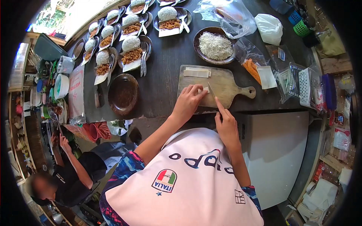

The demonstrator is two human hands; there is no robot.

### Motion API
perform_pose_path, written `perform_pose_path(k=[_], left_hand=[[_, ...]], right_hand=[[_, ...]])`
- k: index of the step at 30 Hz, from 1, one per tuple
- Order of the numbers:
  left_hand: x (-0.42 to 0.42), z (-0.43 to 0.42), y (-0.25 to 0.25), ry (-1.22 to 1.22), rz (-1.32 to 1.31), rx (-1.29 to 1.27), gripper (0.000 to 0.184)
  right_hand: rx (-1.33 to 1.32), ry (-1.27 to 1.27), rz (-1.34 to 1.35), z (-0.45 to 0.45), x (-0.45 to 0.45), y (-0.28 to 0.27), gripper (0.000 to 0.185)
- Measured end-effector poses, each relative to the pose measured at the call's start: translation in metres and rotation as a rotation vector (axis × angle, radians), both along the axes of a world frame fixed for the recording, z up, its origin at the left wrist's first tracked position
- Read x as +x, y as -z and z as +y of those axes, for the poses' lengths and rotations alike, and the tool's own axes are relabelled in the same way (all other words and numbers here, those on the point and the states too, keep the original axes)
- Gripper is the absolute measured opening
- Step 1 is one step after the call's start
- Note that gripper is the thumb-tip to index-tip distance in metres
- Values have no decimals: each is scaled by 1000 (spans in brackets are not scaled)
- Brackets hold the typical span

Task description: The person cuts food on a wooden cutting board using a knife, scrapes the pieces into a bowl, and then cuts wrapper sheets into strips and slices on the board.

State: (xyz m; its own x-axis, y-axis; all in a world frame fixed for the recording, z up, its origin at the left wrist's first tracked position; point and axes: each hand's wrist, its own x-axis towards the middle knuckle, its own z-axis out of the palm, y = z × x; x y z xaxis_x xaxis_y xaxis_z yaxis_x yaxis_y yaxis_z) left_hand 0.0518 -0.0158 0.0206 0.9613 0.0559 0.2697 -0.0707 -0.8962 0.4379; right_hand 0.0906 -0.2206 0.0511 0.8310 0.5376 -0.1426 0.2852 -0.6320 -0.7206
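A wooden cutting board (pixel 229 81) with a handle lies near the front edge of the dark table. My left hand (pixel 191 98) rests over it, fingers closed together on a small pale piece (pixel 206 90) whose kind I cannot make out. In my right hand (pixel 227 126) is a knife, held by its handle, which the fingers hide. The knife blade (pixel 211 90) points away from me, right beside the pale piece and the left fingertips. Farther up the board lie pale, flat strips (pixel 197 72) side by side.
Several plates with rice, brown food and cutlery (pixel 131 54) fill the back left. A brown plate (pixel 123 93) sits left of the board, a bowl of white shreds (pixel 215 46) behind it. Carrots in plastic (pixel 252 71) lie right. Another person (pixel 77 165) works at lower left.
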Motion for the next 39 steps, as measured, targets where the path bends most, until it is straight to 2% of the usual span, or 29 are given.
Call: perform_pose_path(k=[5,17,29,39], left_hand=[[-13,2,-1,-22,12,13,40],[-25,-2,5,-35,-15,65,48],[-27,-10,22,-112,-84,98,46],[-33,-26,26,-132,-123,303,55]], right_hand=[[-52,-24,61,2,-4,-3,58],[-160,-34,-124,7,-30,3,54],[-269,-75,-189,3,-34,4,55],[-232,-115,-180,6,-24,3,51]])
